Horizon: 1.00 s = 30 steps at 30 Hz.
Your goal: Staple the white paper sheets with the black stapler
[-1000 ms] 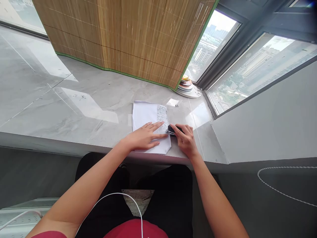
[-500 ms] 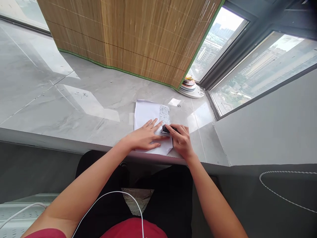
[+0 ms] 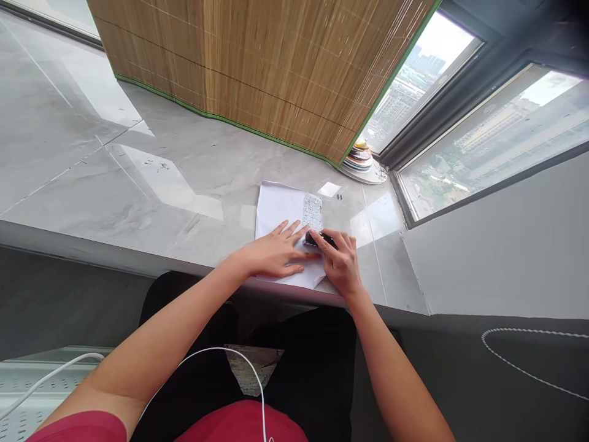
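Two hands on paper [image 3: 280,205]; left hand [image 3: 272,253] flat, fingers apart; right hand [image 3: 339,263] clamped on stapler [image 3: 317,239], nose leftward

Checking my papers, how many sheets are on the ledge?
1 white sheet under the left hand, beside the stapler in the right hand; more may lie beneath.

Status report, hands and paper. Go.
Left hand flat on white paper, pinning it. Right hand gripping small black stapler at paper's right edge. Stacked plates far back by window, well apart.
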Tool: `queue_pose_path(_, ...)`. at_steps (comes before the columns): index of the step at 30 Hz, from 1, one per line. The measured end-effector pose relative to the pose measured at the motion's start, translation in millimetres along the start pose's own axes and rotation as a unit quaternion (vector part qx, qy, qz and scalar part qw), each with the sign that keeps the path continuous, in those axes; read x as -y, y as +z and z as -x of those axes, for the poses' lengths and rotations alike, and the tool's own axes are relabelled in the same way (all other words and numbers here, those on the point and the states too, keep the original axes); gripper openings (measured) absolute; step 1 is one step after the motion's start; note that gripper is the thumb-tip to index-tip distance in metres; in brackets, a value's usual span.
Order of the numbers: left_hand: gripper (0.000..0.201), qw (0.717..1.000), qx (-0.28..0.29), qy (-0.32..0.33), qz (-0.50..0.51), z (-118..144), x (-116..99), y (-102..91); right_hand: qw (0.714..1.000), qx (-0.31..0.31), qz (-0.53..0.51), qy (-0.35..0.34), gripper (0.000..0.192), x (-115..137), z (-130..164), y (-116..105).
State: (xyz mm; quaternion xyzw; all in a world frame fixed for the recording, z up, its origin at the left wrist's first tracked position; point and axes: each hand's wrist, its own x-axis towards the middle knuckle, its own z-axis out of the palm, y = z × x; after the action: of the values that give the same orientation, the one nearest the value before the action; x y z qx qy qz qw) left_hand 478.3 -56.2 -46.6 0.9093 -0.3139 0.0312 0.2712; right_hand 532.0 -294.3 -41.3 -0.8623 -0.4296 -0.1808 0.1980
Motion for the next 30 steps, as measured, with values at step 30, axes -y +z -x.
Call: queue_pose_path(30,0.046,0.999,0.023,0.007,-0.048,0.5,0.4,0.6,0.999,-0.001,0.053,-0.014,0.064,-0.4,-0.8,0.3)
